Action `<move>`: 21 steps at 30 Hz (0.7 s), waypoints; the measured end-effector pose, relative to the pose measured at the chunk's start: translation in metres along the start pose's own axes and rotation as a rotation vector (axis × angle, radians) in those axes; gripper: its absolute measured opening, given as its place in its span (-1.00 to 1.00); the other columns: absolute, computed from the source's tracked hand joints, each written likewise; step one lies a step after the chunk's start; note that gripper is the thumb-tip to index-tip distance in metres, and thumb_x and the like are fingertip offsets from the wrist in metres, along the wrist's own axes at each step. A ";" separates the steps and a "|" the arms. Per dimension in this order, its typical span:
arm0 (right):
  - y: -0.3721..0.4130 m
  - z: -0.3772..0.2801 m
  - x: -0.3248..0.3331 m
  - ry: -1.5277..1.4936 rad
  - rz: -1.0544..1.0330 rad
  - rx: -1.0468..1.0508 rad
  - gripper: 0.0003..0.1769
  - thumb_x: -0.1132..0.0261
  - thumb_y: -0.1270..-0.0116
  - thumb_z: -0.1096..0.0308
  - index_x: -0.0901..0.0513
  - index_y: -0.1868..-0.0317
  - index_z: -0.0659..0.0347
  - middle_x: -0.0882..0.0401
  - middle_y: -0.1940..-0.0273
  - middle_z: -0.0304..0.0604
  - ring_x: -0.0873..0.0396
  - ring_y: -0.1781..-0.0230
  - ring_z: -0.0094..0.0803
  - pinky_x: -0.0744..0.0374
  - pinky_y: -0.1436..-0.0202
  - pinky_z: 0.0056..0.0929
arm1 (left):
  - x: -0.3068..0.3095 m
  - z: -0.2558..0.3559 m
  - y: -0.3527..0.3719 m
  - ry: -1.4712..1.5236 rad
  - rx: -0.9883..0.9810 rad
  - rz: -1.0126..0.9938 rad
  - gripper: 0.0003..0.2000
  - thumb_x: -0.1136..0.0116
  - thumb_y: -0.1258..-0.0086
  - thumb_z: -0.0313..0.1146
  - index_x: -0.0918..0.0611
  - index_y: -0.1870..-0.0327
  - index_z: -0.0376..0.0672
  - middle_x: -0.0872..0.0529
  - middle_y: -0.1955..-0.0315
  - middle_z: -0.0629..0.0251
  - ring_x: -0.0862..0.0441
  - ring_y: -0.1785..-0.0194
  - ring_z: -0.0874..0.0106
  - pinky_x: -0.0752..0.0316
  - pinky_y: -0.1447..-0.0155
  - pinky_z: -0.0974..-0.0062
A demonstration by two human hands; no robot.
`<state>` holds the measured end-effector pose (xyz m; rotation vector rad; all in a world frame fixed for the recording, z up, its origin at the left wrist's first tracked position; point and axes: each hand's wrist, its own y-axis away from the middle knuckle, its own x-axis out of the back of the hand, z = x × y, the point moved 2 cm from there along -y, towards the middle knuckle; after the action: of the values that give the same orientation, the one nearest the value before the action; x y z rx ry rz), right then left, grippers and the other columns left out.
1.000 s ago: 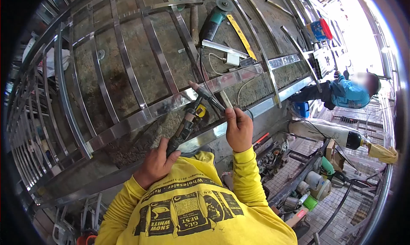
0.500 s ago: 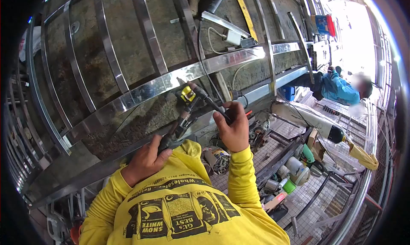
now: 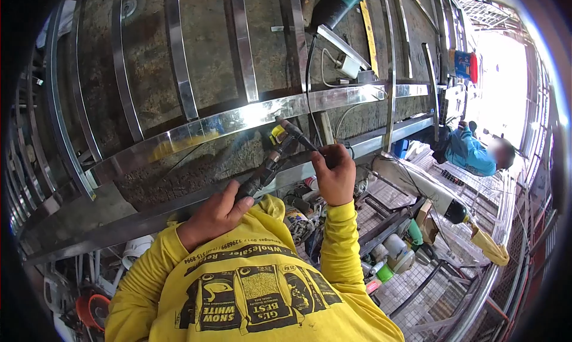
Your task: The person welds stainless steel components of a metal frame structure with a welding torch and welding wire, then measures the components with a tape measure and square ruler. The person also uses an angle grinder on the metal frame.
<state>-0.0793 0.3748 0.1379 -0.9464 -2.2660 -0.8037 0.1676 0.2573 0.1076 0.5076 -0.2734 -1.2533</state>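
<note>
My left hand (image 3: 213,218) is closed round the dark handle of what looks like a TIG welding torch (image 3: 269,164). Yellow material wraps part of the torch near its head. The fingers of my right hand (image 3: 335,174) pinch the end of the long black back cap (image 3: 301,134) that sticks out from the torch head. Just beyond the torch head runs a shiny flat metal bar (image 3: 232,116), part of a slatted metal frame. A cable (image 3: 311,73) passes over the bar close to the torch.
Beyond the bar lie an angle grinder (image 3: 333,8), a yellow ruler-like strip (image 3: 369,38) and a white adapter (image 3: 350,67). A co-worker in blue (image 3: 471,151) is at the right. Near a gas cylinder (image 3: 411,178), bottles and tools sit on a mesh floor; an orange bucket (image 3: 92,311) stands lower left.
The view has shifted, so the frame and tools appear farther right and slightly lower. My right fingers have curled more closely at the back cap's end; my left hand keeps its hold.
</note>
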 end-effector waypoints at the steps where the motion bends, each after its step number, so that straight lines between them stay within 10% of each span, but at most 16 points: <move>1: -0.001 0.000 0.000 -0.002 -0.002 -0.005 -0.80 -0.41 -0.32 0.37 -0.62 0.22 0.35 -0.62 0.43 -0.25 -0.50 0.42 -0.64 -0.48 0.32 -0.58 | 0.001 0.002 0.001 -0.005 -0.006 0.009 -0.59 0.00 -0.58 -0.04 -0.39 -0.05 -0.28 -0.67 0.44 -0.16 -0.67 0.34 -0.16 -0.50 0.32 0.07; 11: -0.009 -0.026 0.008 0.368 -0.041 0.005 -0.76 -0.36 -0.35 0.31 -0.65 0.33 0.36 -0.60 0.54 -0.15 -0.51 0.54 -0.51 -0.47 0.42 -0.47 | 0.012 0.011 -0.003 0.163 0.223 -0.145 -0.56 0.08 -0.62 -0.08 -0.45 -0.25 -0.30 -0.62 0.03 -0.10 -0.59 -0.01 0.12 -0.44 -0.18 0.24; 14: -0.012 -0.033 0.008 0.424 -0.069 -0.021 -0.71 -0.34 -0.35 0.26 -0.62 0.39 0.36 -0.64 0.53 0.01 -0.65 0.51 -0.12 -0.57 0.33 -0.31 | 0.012 0.009 -0.003 0.206 0.187 -0.125 -0.57 0.08 -0.62 -0.10 -0.45 -0.25 -0.29 -0.62 0.02 -0.04 -0.57 -0.02 0.16 -0.43 -0.20 0.26; 21: -0.017 -0.033 0.009 0.378 -0.074 0.063 -0.73 -0.40 -0.27 0.26 -0.60 0.35 0.33 -0.63 0.54 -0.03 -0.62 0.54 -0.15 -0.54 0.37 -0.27 | 0.006 -0.008 -0.005 0.166 0.058 -0.068 -0.58 0.07 -0.62 -0.03 -0.44 -0.18 -0.23 -0.65 0.27 -0.01 -0.63 0.21 0.17 -0.48 0.05 0.26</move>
<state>-0.0895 0.3457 0.1613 -0.6238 -1.9919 -0.8573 0.1692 0.2519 0.0976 0.6719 -0.1544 -1.2634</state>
